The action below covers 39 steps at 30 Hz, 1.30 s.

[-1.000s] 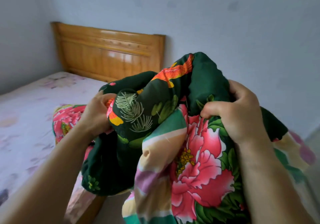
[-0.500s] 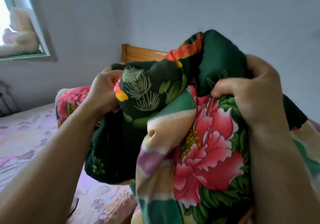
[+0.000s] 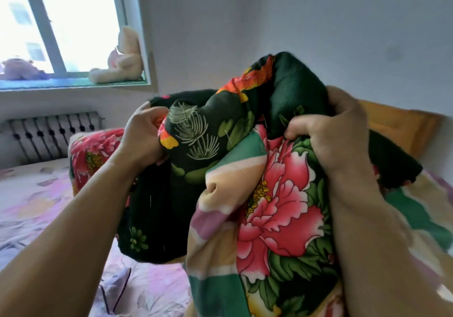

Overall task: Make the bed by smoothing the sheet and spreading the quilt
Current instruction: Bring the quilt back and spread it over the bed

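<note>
Both hands have a tight grip on the quilt. The left hand has its fingers curled into the dark green part of the cloth, and the right hand has its fingers curled round a thick fold near the big pink flower. The quilt is bunched up in a big lump and held up in the air in front of the person, above the bed. Part of it with red flowers hangs behind the left arm, close to the sheet. The sheet is pale with soft pink and purple flowers, and it has wrinkles near the bottom. The grip is the same as half a second ago, and the quilt is bunched the same way. What has changed is the view, which has swung to the left. Now much more of the window shows, with a cream soft toy and a purple soft toy sitting on the sill. A radiator under the window has come into sight too. The wooden headboard now peeks out on the right, behind the right hand.
</note>
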Each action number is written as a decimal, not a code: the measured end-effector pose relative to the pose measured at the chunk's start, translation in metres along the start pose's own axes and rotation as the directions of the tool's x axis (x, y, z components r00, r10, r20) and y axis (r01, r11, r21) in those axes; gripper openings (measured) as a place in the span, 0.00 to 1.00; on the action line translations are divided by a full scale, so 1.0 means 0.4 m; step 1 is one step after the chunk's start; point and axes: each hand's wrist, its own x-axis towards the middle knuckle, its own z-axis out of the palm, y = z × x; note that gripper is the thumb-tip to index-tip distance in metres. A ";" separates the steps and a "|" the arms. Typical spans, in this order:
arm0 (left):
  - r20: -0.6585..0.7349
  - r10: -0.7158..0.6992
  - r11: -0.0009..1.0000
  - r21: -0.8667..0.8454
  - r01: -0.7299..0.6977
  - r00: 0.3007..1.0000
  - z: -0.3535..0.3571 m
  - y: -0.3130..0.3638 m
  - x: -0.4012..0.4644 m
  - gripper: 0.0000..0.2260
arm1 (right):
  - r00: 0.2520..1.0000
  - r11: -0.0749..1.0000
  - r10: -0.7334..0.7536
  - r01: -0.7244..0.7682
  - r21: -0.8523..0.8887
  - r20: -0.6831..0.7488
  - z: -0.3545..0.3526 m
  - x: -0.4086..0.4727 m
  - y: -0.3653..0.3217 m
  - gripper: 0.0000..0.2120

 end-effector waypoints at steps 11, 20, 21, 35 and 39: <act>-0.009 -0.616 0.751 0.294 0.591 0.788 0.287 -0.730 -0.005 0.13 | 0.848 0.918 0.390 -0.330 -0.218 0.358 0.404 0.406 0.657 0.16; -0.225 -0.711 0.612 0.266 0.744 0.666 0.263 -0.784 -0.012 0.14 | 0.772 0.908 0.415 -0.319 -0.271 0.482 0.593 0.453 0.735 0.20; -0.212 -0.708 0.623 0.261 0.737 0.673 0.251 -0.778 0.008 0.15 | 0.783 0.915 0.399 -0.310 -0.257 0.477 0.601 0.456 0.721 0.20; -0.378 -0.866 0.099 0.511 0.854 0.327 -0.031 -1.060 0.027 0.15 | 0.619 0.702 0.486 0.143 -0.697 0.617 1.027 0.376 0.788 0.31; -0.233 -0.933 0.148 0.447 0.882 0.274 0.091 -1.030 -0.080 0.22 | 0.497 0.668 0.616 0.083 -0.740 0.611 1.030 0.313 0.912 0.33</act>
